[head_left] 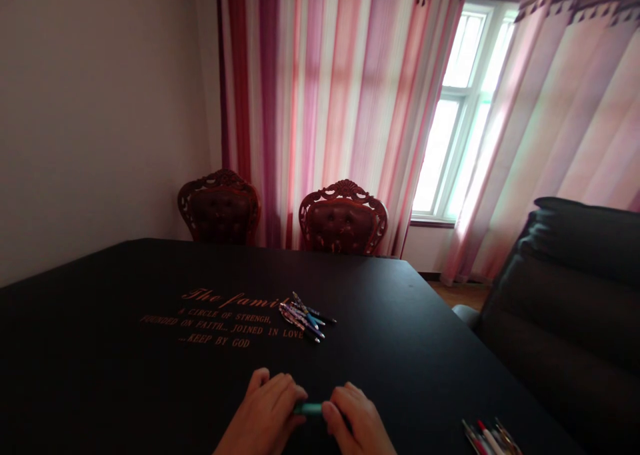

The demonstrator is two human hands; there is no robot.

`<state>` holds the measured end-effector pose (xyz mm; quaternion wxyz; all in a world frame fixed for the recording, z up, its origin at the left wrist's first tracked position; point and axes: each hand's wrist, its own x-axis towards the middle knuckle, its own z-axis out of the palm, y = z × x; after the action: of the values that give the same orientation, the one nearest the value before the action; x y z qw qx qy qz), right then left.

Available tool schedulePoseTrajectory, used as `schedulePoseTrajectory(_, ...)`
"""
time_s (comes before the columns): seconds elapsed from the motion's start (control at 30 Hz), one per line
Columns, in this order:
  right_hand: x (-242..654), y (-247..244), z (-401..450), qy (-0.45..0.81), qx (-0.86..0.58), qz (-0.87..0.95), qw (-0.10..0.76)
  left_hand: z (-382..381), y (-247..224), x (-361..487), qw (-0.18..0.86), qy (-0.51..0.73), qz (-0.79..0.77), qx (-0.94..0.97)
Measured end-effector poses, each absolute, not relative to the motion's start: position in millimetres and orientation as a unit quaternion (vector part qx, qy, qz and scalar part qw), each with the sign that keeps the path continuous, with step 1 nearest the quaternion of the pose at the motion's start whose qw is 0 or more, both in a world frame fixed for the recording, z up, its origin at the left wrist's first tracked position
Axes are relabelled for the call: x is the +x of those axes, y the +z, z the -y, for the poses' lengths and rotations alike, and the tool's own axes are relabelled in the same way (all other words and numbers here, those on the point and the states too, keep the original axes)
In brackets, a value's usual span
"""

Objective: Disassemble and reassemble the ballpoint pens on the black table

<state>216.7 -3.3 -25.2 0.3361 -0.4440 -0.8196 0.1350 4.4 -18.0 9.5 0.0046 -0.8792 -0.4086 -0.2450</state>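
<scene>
Left hand [263, 415] and right hand [357, 418] close together, fingers curled, pinching glossy teal pen barrel [309, 409] between them, ends hidden in fingers, above near part of black bench [400, 348]. Red-capped pens [487, 438] at lower right. Patterned pens [303, 318] piled farther on, beside gold lettering [220, 318]. Beyond, two carved chairs [343, 218] before pink curtains [320, 108]

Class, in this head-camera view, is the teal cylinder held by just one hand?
No, the left hand and the right hand both hold the teal cylinder, one at each end.
</scene>
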Motion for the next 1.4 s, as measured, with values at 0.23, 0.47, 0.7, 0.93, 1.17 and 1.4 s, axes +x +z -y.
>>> schedulePoseTrajectory(0.23, 222, -17, 3, 0.213, -0.479, 0.774, 0.354, 19, 15, 1, -0.036, -0.249, 0.425, -0.87)
schedulePoseTrajectory(0.47, 227, -3, 6, 0.227, -0.463, 0.78, 0.356, 18, 14, 1, -0.027, -0.243, 0.425, -0.872)
schedulePoseTrajectory(0.7, 228, -1, 7, 0.287, -0.48, 0.747, 0.36, 17, 15, -1, -0.014, -0.253, 0.414, -0.874)
schedulePoseTrajectory(0.93, 228, 6, 8, 0.324, -0.488, 0.724, 0.365, 19, 17, 0, -0.009, -0.261, 0.405, -0.876)
schedulePoseTrajectory(1.17, 229, 3, 8, 0.357, -0.482, 0.706, 0.376, 19, 17, 0, -0.004, -0.258, 0.406, -0.877)
schedulePoseTrajectory(1.4, 227, -1, 7, 0.392, -0.463, 0.695, 0.385, 19, 19, 0, 0.003, -0.241, 0.414, -0.878)
